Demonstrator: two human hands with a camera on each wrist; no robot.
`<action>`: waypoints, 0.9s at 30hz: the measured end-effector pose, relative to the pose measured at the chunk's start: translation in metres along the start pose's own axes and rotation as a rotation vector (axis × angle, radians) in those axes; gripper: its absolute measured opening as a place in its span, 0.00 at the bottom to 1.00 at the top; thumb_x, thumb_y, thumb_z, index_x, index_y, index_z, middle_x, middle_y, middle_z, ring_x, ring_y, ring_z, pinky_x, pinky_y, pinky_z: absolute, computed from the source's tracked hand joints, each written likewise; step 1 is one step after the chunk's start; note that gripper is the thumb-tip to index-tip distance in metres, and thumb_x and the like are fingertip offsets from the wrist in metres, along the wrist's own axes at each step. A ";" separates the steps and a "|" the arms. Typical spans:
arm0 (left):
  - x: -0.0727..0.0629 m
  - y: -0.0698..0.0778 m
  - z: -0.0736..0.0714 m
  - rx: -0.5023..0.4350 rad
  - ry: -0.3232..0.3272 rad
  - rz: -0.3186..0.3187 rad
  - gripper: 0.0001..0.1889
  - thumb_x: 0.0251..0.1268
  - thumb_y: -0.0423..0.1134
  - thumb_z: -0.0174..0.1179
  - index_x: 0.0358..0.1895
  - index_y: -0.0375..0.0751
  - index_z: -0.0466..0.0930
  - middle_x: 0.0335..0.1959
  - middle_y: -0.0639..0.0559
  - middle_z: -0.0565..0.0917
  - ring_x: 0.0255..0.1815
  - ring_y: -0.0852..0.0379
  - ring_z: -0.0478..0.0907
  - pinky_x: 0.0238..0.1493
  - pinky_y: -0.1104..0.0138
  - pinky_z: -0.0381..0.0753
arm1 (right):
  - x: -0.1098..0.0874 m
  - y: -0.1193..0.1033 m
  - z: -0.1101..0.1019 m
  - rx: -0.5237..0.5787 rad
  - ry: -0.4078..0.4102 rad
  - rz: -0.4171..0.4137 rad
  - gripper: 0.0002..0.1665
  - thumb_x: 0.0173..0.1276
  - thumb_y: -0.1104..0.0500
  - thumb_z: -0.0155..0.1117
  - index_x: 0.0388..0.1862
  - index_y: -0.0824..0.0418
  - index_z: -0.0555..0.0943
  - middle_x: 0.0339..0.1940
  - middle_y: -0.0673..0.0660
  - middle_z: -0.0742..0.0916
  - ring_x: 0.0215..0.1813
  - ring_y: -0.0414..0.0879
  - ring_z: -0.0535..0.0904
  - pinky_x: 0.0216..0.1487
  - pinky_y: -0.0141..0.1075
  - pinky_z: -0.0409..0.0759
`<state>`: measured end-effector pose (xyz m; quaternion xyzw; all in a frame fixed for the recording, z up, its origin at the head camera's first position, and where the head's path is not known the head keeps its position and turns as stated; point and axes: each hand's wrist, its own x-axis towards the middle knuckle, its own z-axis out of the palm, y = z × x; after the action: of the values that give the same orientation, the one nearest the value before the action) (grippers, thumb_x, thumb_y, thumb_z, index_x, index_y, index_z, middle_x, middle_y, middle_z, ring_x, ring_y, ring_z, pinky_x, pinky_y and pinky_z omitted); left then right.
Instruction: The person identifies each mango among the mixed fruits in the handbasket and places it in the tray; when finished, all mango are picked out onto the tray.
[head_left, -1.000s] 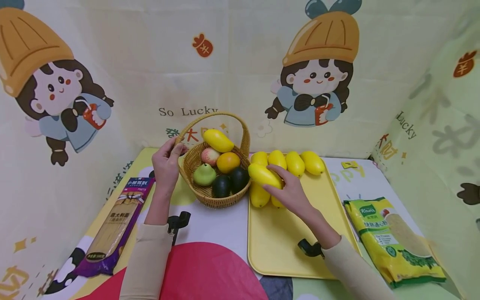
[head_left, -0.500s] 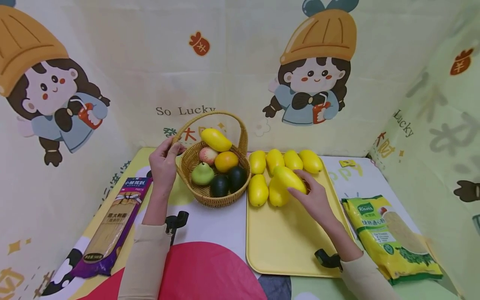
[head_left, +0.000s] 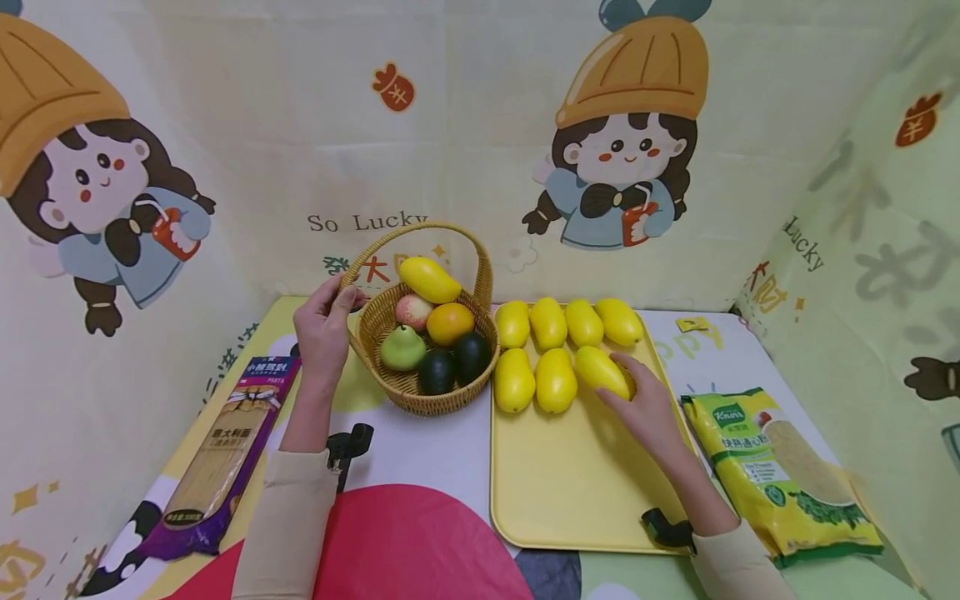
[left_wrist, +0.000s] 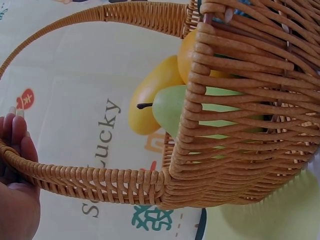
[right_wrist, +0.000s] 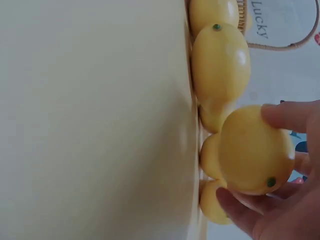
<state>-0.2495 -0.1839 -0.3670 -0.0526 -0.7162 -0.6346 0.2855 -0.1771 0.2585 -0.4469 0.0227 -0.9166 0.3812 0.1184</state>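
My left hand [head_left: 321, 333] grips the left side of the handle of a wicker basket [head_left: 431, 403]. Inside the basket are a yellow mango [head_left: 429, 279], a pinkish peach [head_left: 413, 311], an orange fruit [head_left: 450, 323], a green pear [head_left: 402, 348] and two dark avocados [head_left: 437, 372]. With its thumb and fingers round it, my right hand [head_left: 648, 408] holds another mango [right_wrist: 256, 150] over the yellow tray [head_left: 577, 492]. This mango is at the right end of the tray's front row, beside two mangoes [head_left: 556, 381] lying there; a back row of several mangoes [head_left: 585, 322] lies behind.
A purple pasta packet [head_left: 225, 454] lies at the far left. Right of the tray is a yellow-green Knorr bag [head_left: 780, 475], with a small yellow packet [head_left: 692, 324] farther back. A printed cloth backdrop [head_left: 465, 125] rises behind and at both sides.
My right hand has carried its mango rightward and down, from near the basket over the front-row mangoes to that row's right end. My left hand stays on the handle.
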 end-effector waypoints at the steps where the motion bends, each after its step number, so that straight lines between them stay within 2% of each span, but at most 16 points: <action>1: 0.000 0.000 -0.001 0.005 0.000 0.000 0.18 0.74 0.43 0.56 0.61 0.42 0.81 0.35 0.63 0.84 0.40 0.66 0.84 0.49 0.76 0.82 | 0.000 0.000 0.000 -0.034 -0.009 -0.001 0.37 0.65 0.55 0.70 0.70 0.63 0.69 0.67 0.67 0.76 0.68 0.63 0.71 0.68 0.59 0.67; 5: -0.002 0.001 -0.002 0.013 0.003 -0.001 0.18 0.74 0.42 0.56 0.62 0.42 0.80 0.35 0.63 0.84 0.40 0.67 0.84 0.49 0.78 0.82 | 0.000 0.000 -0.001 -0.183 -0.082 -0.002 0.37 0.66 0.55 0.68 0.71 0.64 0.68 0.66 0.68 0.75 0.67 0.65 0.71 0.68 0.60 0.68; 8: -0.002 0.002 -0.002 0.004 0.004 0.000 0.18 0.74 0.42 0.56 0.62 0.41 0.80 0.35 0.62 0.84 0.40 0.66 0.84 0.49 0.78 0.82 | -0.002 -0.002 0.000 -0.234 -0.127 -0.006 0.37 0.66 0.54 0.68 0.71 0.62 0.68 0.67 0.68 0.74 0.66 0.66 0.72 0.67 0.61 0.70; 14: -0.001 0.000 -0.001 0.013 0.001 0.011 0.17 0.74 0.45 0.56 0.59 0.43 0.82 0.35 0.59 0.84 0.40 0.64 0.83 0.49 0.77 0.82 | -0.007 -0.007 0.004 -0.218 -0.162 -0.023 0.38 0.66 0.53 0.66 0.72 0.62 0.68 0.70 0.67 0.70 0.69 0.66 0.69 0.68 0.62 0.69; 19: 0.000 -0.002 -0.001 0.018 0.008 0.022 0.17 0.73 0.45 0.56 0.58 0.43 0.82 0.34 0.59 0.84 0.39 0.64 0.83 0.48 0.76 0.82 | -0.008 -0.007 0.005 -0.198 -0.170 -0.001 0.38 0.66 0.55 0.62 0.74 0.64 0.66 0.73 0.67 0.68 0.71 0.66 0.66 0.70 0.62 0.66; 27: 0.000 -0.001 -0.001 0.007 0.002 0.019 0.16 0.74 0.42 0.56 0.58 0.41 0.82 0.33 0.61 0.84 0.38 0.65 0.83 0.48 0.77 0.82 | -0.004 -0.006 0.007 -0.171 -0.103 -0.007 0.37 0.66 0.55 0.67 0.71 0.64 0.69 0.68 0.68 0.73 0.68 0.65 0.70 0.68 0.60 0.68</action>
<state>-0.2495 -0.1851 -0.3674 -0.0579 -0.7178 -0.6292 0.2923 -0.1741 0.2488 -0.4481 0.0354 -0.9505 0.2997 0.0738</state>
